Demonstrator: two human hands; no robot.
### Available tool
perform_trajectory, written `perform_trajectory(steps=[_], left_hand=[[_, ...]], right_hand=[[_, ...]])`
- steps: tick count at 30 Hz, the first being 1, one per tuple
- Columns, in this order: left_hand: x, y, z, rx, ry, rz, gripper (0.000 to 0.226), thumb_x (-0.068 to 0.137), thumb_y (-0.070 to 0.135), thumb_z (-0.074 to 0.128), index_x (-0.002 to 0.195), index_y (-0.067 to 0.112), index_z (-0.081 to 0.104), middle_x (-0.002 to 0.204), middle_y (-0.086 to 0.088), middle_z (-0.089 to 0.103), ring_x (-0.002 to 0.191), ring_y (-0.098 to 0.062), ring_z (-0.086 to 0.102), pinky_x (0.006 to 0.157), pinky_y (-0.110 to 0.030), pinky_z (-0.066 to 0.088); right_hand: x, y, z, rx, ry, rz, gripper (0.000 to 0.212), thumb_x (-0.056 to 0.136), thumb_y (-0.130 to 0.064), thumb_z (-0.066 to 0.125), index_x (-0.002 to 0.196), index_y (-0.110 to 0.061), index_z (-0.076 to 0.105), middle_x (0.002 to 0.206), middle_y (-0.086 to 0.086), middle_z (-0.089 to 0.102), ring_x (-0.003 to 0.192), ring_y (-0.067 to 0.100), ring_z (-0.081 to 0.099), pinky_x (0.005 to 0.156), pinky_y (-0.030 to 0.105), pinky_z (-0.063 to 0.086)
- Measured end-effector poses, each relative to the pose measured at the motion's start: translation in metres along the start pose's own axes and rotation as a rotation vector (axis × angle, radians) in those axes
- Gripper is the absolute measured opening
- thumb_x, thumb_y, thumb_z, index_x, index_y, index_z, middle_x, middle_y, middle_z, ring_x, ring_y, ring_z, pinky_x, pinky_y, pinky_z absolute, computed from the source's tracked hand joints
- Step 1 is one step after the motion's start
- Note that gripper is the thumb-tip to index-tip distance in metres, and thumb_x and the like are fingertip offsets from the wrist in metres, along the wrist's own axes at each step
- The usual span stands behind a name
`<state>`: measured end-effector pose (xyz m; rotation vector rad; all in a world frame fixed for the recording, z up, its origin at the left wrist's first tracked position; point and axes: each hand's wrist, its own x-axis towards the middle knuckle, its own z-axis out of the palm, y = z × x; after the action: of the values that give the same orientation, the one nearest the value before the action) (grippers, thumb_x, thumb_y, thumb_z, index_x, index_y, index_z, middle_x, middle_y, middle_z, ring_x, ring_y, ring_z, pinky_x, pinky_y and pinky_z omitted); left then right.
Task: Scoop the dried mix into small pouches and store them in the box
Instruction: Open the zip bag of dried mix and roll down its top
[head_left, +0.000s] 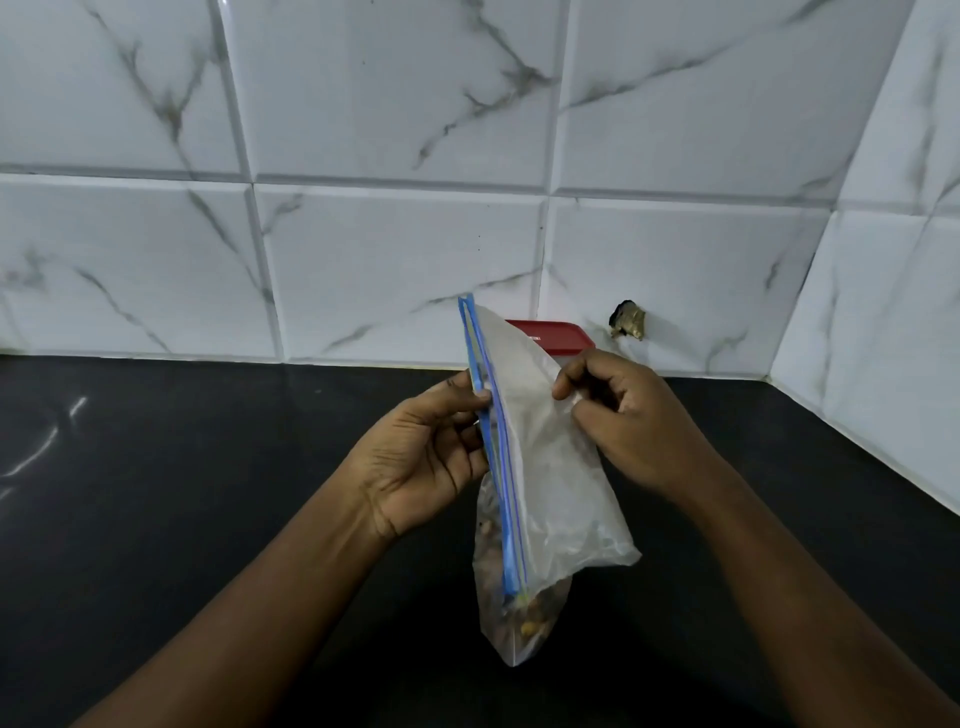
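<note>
Head view. A clear zip bag (556, 467) is held in the air above a black countertop (208, 493), its blue seal strip (498, 467) running steeply from upper left to lower right. The left hand (421, 457) pinches the strip between thumb and curled fingers near its upper end. The right hand (623, 415), fingers bent inward, nips the bag's clear side wall opposite. The dried mix (535, 623) lies in the bag's lower end (brown and yellowish pieces, seen through the plastic). Whether the seal is fully closed cannot be told.

The countertop is glossy and shows pale reflections at its left. It meets a back wall (389, 270) of white tiles with grey veining; a side wall (893, 312) of the same tile forms a corner at the right. A red lid (550, 338) shows just behind the bag, at the foot of the back wall. A ragged hole (628, 322) breaks one tile near it.
</note>
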<state>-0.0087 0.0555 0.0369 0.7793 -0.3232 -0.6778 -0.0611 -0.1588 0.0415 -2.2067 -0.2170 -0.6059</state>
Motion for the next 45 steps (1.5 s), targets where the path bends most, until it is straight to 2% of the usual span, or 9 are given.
perform_trajectory(steps=[4,12,19,23,28,33,39,42,45], left_hand=[[0.005,-0.010,-0.002,0.128,0.090,0.062,0.034,0.080,0.002,0.070,0.115,0.003,0.068,0.098,-0.013,0.075,0.079,-0.020,0.075,0.066,-0.032,0.063],[0.003,-0.023,0.002,0.241,0.080,0.158,0.036,0.071,0.002,0.074,0.106,0.002,0.067,0.092,-0.013,0.075,0.079,-0.023,0.074,0.070,-0.034,0.063],[0.005,-0.020,0.002,0.204,0.090,0.131,0.041,0.085,0.000,0.070,0.125,-0.007,0.067,0.108,-0.020,0.075,0.088,-0.024,0.075,0.076,-0.033,0.063],[0.005,-0.011,0.002,0.100,0.067,0.099,0.034,0.082,-0.001,0.066,0.115,-0.004,0.071,0.099,-0.013,0.076,0.083,-0.019,0.075,0.077,-0.030,0.064],[0.004,-0.001,0.003,-0.045,0.101,0.086,0.016,0.079,0.001,0.067,0.090,0.004,0.078,0.093,-0.012,0.077,0.076,-0.017,0.077,0.065,-0.026,0.063],[0.007,0.007,-0.003,-0.126,0.159,0.055,0.022,0.079,0.005,0.070,0.101,0.002,0.073,0.097,-0.011,0.076,0.079,-0.017,0.075,0.076,-0.029,0.064],[0.006,0.017,-0.006,-0.404,0.156,0.189,0.041,0.079,-0.001,0.066,0.120,0.007,0.067,0.110,-0.008,0.075,0.096,-0.015,0.072,0.082,-0.029,0.063],[0.009,0.030,-0.020,-0.510,0.144,0.274,0.070,0.045,-0.019,0.091,0.107,0.001,0.066,0.098,-0.015,0.075,0.086,-0.021,0.076,0.071,-0.035,0.065],[0.008,0.036,-0.027,-0.597,0.114,0.299,0.091,0.022,-0.031,0.086,0.106,-0.004,0.063,0.096,-0.025,0.073,0.090,-0.031,0.077,0.077,-0.044,0.064]], right_hand=[[-0.004,-0.018,0.007,-0.084,0.133,-0.150,0.007,0.095,-0.022,0.064,0.096,-0.025,0.070,0.101,-0.011,0.055,0.089,0.007,0.056,0.077,0.012,0.042],[-0.015,-0.034,0.021,-0.013,-0.090,-0.048,0.044,0.082,-0.070,0.068,0.100,-0.030,0.063,0.086,-0.003,0.066,0.078,0.022,0.062,0.067,0.034,0.056],[-0.010,-0.033,0.013,0.124,-0.056,0.090,0.016,0.096,-0.033,0.072,0.090,-0.018,0.072,0.084,0.006,0.077,0.077,0.026,0.071,0.071,0.040,0.057],[-0.002,-0.033,0.008,0.739,0.055,0.337,0.013,0.097,-0.004,0.064,0.090,-0.003,0.075,0.082,0.017,0.072,0.074,0.023,0.068,0.070,0.034,0.059],[0.003,-0.031,0.000,1.190,0.041,0.484,0.014,0.081,-0.006,0.071,0.094,-0.002,0.076,0.096,0.015,0.076,0.086,0.023,0.074,0.078,0.035,0.064],[0.007,-0.025,0.002,1.314,0.022,0.473,0.031,0.089,-0.002,0.064,0.120,0.000,0.067,0.090,0.009,0.073,0.075,0.016,0.072,0.070,0.029,0.063],[0.009,-0.026,-0.001,1.560,0.320,0.311,0.042,0.077,0.002,0.061,0.116,-0.014,0.060,0.082,0.003,0.077,0.070,0.010,0.075,0.064,0.023,0.062],[0.009,-0.024,-0.003,1.743,0.342,0.256,0.031,0.081,0.007,0.058,0.106,-0.012,0.062,0.088,0.012,0.075,0.073,0.017,0.074,0.067,0.028,0.063],[0.010,-0.024,-0.003,1.828,0.370,0.260,0.026,0.080,0.011,0.059,0.096,-0.009,0.063,0.092,0.018,0.071,0.073,0.021,0.072,0.075,0.030,0.065]])
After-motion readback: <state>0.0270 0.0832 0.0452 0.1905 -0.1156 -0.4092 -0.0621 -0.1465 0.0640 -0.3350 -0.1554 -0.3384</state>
